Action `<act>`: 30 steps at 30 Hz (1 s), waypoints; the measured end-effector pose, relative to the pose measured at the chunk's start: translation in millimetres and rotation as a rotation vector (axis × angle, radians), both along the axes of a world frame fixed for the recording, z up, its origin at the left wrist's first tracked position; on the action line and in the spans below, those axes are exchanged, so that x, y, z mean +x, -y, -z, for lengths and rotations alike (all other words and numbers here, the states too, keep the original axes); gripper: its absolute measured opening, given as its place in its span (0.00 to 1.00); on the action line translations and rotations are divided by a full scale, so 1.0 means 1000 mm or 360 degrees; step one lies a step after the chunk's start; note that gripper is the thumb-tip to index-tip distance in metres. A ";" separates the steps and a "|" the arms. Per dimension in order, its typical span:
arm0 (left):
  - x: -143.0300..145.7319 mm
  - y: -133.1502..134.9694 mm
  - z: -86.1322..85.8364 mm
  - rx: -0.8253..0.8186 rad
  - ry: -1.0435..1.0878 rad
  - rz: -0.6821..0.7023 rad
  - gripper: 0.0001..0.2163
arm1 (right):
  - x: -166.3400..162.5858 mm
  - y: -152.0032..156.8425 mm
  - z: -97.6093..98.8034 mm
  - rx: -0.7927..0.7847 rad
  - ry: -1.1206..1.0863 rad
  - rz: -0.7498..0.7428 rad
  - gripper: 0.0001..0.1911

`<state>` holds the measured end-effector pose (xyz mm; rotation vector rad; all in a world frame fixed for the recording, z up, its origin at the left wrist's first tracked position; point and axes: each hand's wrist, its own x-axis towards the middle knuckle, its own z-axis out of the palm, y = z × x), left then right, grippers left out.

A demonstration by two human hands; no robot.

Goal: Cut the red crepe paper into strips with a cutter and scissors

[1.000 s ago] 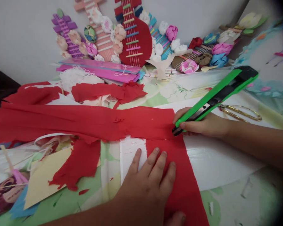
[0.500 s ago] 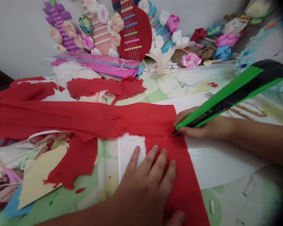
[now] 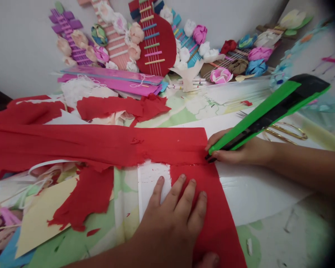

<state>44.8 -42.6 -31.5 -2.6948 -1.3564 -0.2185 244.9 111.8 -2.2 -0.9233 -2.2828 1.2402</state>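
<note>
A green and black utility knife (image 3: 254, 119) slants up to the right, and my right hand (image 3: 240, 149) is closed round its lower end. The knife's tip is at the right end of a rough-edged seam, where a long red crepe paper strip (image 3: 100, 145) meets a red sheet (image 3: 220, 223); the blade itself is too small to make out. My left hand (image 3: 173, 219) lies flat with fingers spread, partly on the red sheet and partly on a white board (image 3: 152, 175) with small dashed marks. It holds nothing.
Gold-handled scissors (image 3: 287, 132) lie behind my right wrist. Torn red scraps (image 3: 86, 193) and a cream sheet (image 3: 41, 216) are at the left. Decorated paper instruments, including a red one (image 3: 159, 48), lean on the wall. White sheeting (image 3: 257, 193) lies at the right.
The whole view has shifted slightly left and down. The knife's raised end appears a little lower, while its tip stays at nearly the same spot on the paper. My left hand keeps its place.
</note>
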 end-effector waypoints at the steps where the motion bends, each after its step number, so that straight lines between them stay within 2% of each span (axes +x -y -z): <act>1: 0.000 0.000 0.000 -0.0002 0.0005 0.0000 0.30 | 0.000 0.000 -0.001 -0.0010 0.0012 -0.0012 0.09; 9: 0.001 0.001 -0.003 -0.0032 0.0044 -0.0013 0.31 | -0.004 -0.001 -0.007 -0.0005 0.0089 0.0052 0.09; 23: 0.003 0.001 -0.009 -0.0128 0.0008 -0.0040 0.31 | -0.007 0.004 -0.003 0.0020 0.0153 -0.0080 0.09; 30: 0.000 0.001 -0.007 -0.0081 0.0017 0.0006 0.31 | 0.000 0.000 0.002 -0.0005 -0.0003 -0.0006 0.09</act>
